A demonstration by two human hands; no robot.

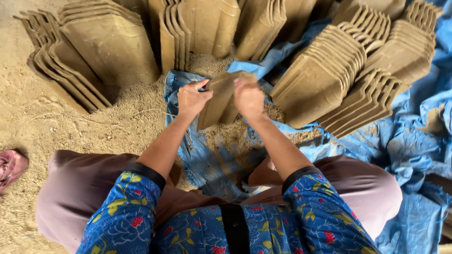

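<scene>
No packages, labels, signs or screens show anywhere in this view (nothing printed, boxed or lit).

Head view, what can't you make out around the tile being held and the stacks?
- Tile: its far face is turned away; both edges are covered by the left hand and right hand.
- Rear stacks: tops cut off by the upper frame edge.
- Blue tarp: runs past the right edge; sawdust hides its middle.
- Pink object: cut by the left edge, unidentifiable.
</scene>
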